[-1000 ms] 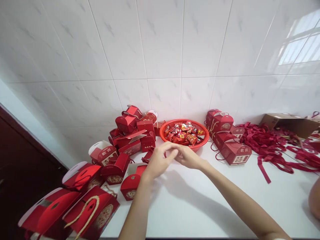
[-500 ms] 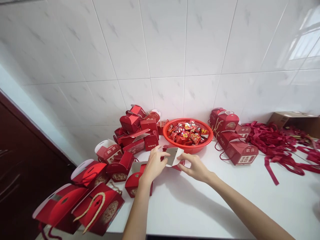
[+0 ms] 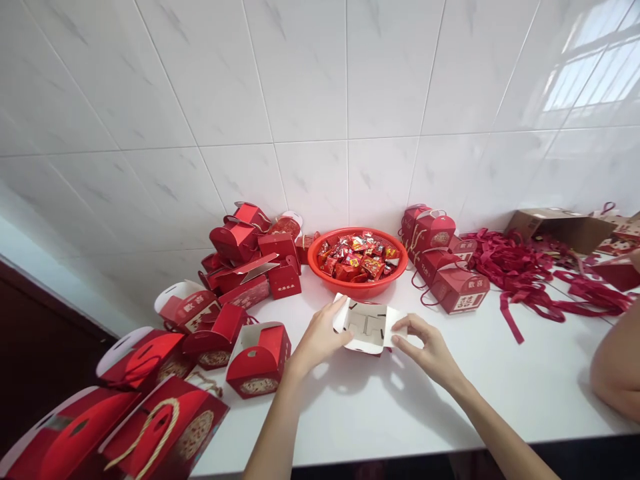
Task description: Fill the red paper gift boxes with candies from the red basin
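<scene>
Between my hands, over the white table, is a small gift box with its top open and its white inside facing me. Its inside looks bare apart from dark cord ends at the corners. My left hand grips the box's left side, thumb over the rim. With thumb and fingers my right hand pinches the white flap on the right side. Just behind the box stands a red plastic basket of wrapped candies.
Several red gift boxes crowd the left side, some with rope handles. More red boxes stand right of the basket. Dark red ribbons lie tangled beside a cardboard box. Another person's arm rests at the right edge.
The gift box has been opened out, so its inside now shows. My hands have moved apart to its two sides. The view has shifted right, bringing another person's arm into sight.
</scene>
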A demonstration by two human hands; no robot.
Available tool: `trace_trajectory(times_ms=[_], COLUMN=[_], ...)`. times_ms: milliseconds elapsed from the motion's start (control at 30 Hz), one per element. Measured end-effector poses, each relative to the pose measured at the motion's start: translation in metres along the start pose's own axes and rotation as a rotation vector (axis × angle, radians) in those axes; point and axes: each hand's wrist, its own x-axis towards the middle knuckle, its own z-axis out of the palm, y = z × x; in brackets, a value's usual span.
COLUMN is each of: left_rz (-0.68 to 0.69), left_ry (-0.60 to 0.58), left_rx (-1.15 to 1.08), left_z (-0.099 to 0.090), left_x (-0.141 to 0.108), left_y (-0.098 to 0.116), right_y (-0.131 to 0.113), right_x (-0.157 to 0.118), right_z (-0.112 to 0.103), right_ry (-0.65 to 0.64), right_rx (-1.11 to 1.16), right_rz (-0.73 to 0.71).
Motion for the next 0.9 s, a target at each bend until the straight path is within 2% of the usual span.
trace_trajectory(times_ms=[100, 200, 300, 433, 533, 733, 800, 900], left_rz=[-0.059, -0.052, -0.02, -0.035, -0.043, -0.053, -0.06, -0.047], left_ry=[-0.045, -0.137, -0.226, -0.234, -0.207, -0.149, -0.105, -0.06], left_rx=[-0.027, -0.107, -0.196, -0.263, -0.27, -0.242, -0.23, -0.224], left_z=[0.003, 0.006, 0.009, 0.013, 0.015, 0.017, 0.018, 0.019], left_x=[-0.001, 0.0, 0.002, 0.004, 0.005, 0.007, 0.008, 0.009], left_y=[-0.002, -0.007, -0.015, -0.025, -0.033, -0.047, -0.048, -0.046], right_y=[0.003, -0.001, -0.009, -0.014, -0.012, 0.003, 0.007, 0.012], right_x=[0.006, 0.018, 0.029, 0.036, 0.038, 0.039, 0.038, 0.037], right_z=[-0.008, -0.016, -0.017, -0.014, -0.015, -0.025, -0.022, -0.014], right_ry=[-0.06, -0.242, -0.385, -0.335, -0.294, -0.347, -0.351, -0.278], right_rx=[-0.169, -0.263, -0.285, -0.235, -0.098, 0.159, 0.242, 0.314], right_rz=[-0.096, -0.186, -0.186, -0.069, 0.058, 0.351, 0.365, 0.279])
